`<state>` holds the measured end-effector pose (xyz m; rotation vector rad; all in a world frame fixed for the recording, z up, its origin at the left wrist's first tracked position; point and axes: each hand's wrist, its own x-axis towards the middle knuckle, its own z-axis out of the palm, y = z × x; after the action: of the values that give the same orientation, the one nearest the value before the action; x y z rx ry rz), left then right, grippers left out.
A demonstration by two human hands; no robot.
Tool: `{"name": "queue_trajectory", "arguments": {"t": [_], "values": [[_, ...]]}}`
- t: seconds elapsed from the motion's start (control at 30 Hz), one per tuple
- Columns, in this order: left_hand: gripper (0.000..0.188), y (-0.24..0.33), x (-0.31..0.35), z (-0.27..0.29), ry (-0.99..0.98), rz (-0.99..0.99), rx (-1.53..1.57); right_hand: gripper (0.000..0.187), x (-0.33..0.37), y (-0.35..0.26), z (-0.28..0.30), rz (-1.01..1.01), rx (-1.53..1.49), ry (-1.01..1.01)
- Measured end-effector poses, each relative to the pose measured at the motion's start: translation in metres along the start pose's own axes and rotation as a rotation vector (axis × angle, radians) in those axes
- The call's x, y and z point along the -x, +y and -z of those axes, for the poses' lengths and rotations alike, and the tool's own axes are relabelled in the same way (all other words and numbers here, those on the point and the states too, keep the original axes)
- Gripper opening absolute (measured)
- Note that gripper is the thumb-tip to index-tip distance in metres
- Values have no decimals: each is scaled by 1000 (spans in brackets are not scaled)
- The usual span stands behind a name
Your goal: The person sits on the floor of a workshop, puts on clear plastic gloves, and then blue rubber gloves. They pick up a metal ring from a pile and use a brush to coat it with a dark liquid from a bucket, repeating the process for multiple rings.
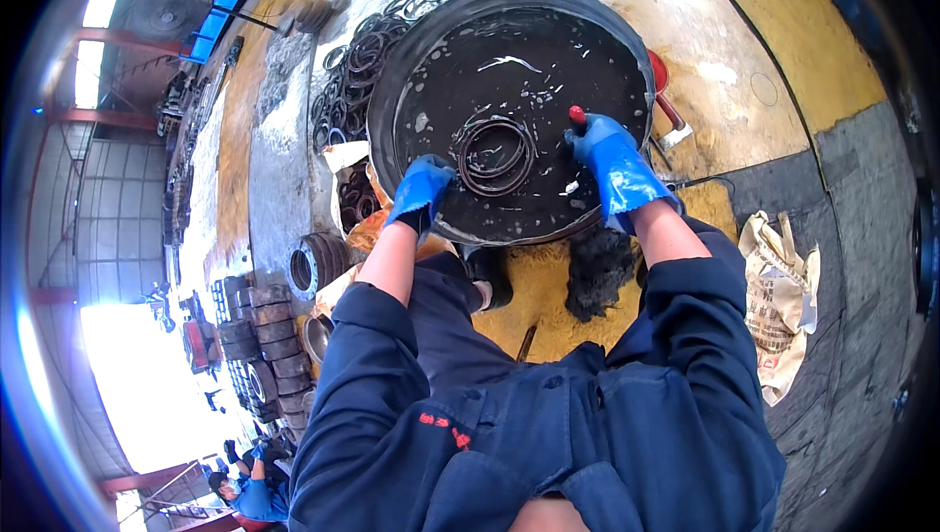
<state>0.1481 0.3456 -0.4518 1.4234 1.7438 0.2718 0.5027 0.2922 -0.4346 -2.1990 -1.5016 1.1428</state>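
Observation:
A wide, round black tub (385,92) filled with dark liquid stands before me. Several dark metal rings (530,168) lie loosely stacked in it, toward its near side. My left hand (423,187), in a blue rubber glove, is at the tub's near left rim with its fingers curled beside the rings; whatever they hold, if anything, is hidden. Over the right part of the tub my right hand (609,152), gloved the same way, is closed around a tool with a red handle (578,115). Only the handle's end shows, so the kind of tool cannot be told.
Many similar rings (367,50) are heaped on the floor left of the tub, near an open sack (345,155). Thick rings (277,341) stand stacked farther left. A crumpled sack (774,307) lies at right. A red object (658,72) is behind the tub. Another person (257,501) sits lower left.

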Motion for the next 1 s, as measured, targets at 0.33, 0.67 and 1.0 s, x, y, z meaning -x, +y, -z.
{"name": "queue_trajectory", "arguments": {"t": [0.33, 0.67, 1.0], "values": [[54, 62, -45, -31, 174, -324, -803, 44, 13, -17, 2, -41, 224, -59], [48, 85, -45, -17, 142, -268, -849, 44, 9, -6, 6, -48, 142, -11], [38, 76, 43, 11, -294, -75, 490, 48, -10, 8, -8, 95, -269, -38]]}}
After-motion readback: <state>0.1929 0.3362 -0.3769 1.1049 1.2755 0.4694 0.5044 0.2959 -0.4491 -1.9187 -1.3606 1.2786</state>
